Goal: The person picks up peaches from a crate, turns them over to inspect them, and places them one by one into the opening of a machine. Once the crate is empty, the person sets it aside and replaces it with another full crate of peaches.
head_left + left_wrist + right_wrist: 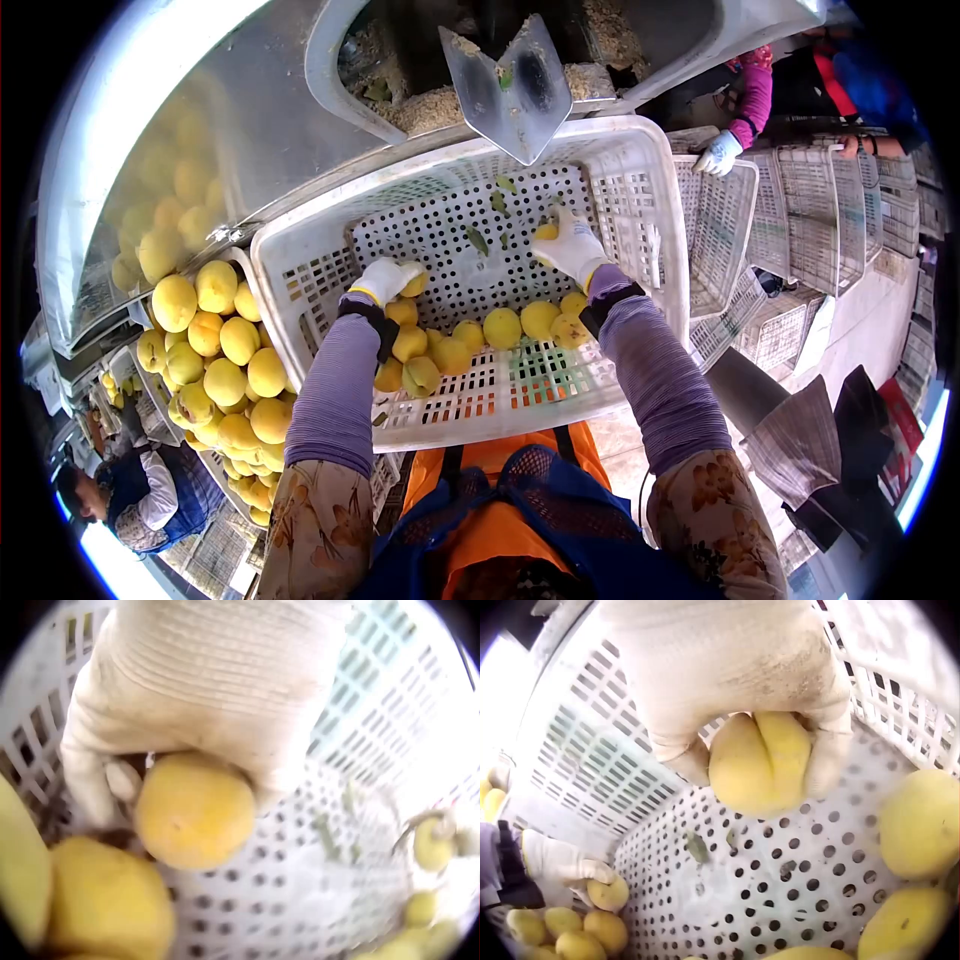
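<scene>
Both hands wear white gloves and reach into a white perforated plastic crate. At the crate's left side, my left hand grips a yellow peach, its fingers curled round the fruit. My right hand holds another yellow peach over the crate floor towards the far right, thumb and fingers on either side; the crease of this fruit faces the right wrist camera. Along the near side of the crate lies a row of yellow peaches. A few green leaves are scattered on the perforated floor.
Left of the crate, a heap of yellow peaches fills another container. A metal chute juts over the far rim. Stacked empty crates stand at the right, where another person's gloved hand grips one. Someone sits at lower left.
</scene>
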The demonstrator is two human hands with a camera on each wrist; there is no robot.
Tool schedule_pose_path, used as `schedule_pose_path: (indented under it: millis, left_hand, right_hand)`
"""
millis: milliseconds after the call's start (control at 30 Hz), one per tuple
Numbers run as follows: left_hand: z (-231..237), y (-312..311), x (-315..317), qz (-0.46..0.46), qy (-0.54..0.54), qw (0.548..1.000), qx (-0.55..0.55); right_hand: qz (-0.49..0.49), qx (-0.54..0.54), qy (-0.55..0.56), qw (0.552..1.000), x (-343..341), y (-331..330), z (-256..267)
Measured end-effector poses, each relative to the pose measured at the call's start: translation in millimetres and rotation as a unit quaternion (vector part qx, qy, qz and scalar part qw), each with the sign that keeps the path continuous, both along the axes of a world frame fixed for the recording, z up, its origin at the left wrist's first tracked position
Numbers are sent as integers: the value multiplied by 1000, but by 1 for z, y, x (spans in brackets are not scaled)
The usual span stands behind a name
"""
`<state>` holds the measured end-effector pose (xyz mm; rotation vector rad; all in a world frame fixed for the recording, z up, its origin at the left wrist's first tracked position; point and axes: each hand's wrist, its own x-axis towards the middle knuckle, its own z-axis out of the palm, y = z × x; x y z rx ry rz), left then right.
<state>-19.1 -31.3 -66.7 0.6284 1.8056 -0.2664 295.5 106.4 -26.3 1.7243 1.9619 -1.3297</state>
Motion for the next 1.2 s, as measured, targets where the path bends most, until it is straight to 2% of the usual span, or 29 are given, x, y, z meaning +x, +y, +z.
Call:
schedule_pose_path:
  millis: [33, 67, 100, 133, 167, 233, 333, 367, 433, 500, 533, 567, 633, 733, 833, 867, 900, 967, 1033, 1067, 1100, 1167, 1200]
  left_hand:
    - [13, -3, 20, 278, -167, 942, 93]
    - [25, 0, 40, 403, -246, 868, 158]
    - [37, 1, 58, 489, -338, 775, 214]
    - [86, 10, 82, 506, -418, 713, 246]
    - [102, 13, 98, 498, -491, 665, 263]
    - [156, 27, 117, 528, -502, 599, 332]
    - [232, 42, 111, 442, -479, 607, 455]
    - [255, 45, 111, 442, -469, 601, 473]
    - [285, 54, 108, 440, -447, 588, 510]
    - [263, 54, 98, 438, -420, 604, 516]
    - [240, 48, 93, 450, -420, 623, 483]
    - [228, 42, 91, 458, -421, 641, 449]
    - [239, 32, 98, 471, -391, 676, 410]
    - [238, 33, 95, 440, -420, 666, 433]
    - [244, 40, 93, 446, -447, 647, 427]
    - [245, 45, 94, 454, -449, 639, 429]
    - [246, 49, 96, 462, -451, 629, 432]
    - [249, 50, 94, 480, -478, 607, 415]
    - [251, 56, 95, 502, -488, 588, 404]
    - [248, 55, 93, 478, -509, 582, 417]
    - [253, 57, 98, 485, -500, 581, 420]
    - [268, 56, 109, 499, -479, 590, 418]
    - [262, 53, 112, 486, -412, 609, 473]
  right_hand:
    - [-29, -6, 92, 995, -1, -3, 11]
    - [-43, 37, 176, 983, -2, -9, 24]
    - [-55, 82, 259, 961, -5, -15, 43]
    - [-83, 72, 345, 932, -13, -22, 69]
    - [-38, 147, 376, 914, -20, -31, 90]
    - [-45, 199, 394, 896, -28, -37, 142]
    - [-80, 247, 477, 840, -39, -30, 205]
    - [-61, 290, 470, 831, -41, -24, 229]
    - [-61, 401, 485, 775, -54, -8, 261]
    - [-39, 523, 334, 783, -71, 16, 246]
    - [5, 545, 239, 804, -80, 30, 212]
    - [4, 485, 206, 850, -89, 36, 186]
    - [-18, 540, 217, 813, -97, 42, 189]
    - [-6, 547, 203, 812, -108, 55, 192]
    - [-13, 591, 173, 787, -126, 79, 198]
    - [-5, 550, 167, 818, -126, 82, 207]
    - [9, 536, 186, 823, -124, 85, 223]
    - [-6, 545, 227, 807, -108, 74, 233]
    - [-28, 525, 332, 783, -85, 34, 249]
    - [-17, 520, 334, 786, -79, 11, 237]
    - [-3, 498, 326, 804, -77, -13, 230]
    - [-48, 381, 356, 852, -86, -42, 227]
    - [-53, 397, 342, 850, -86, -40, 227]
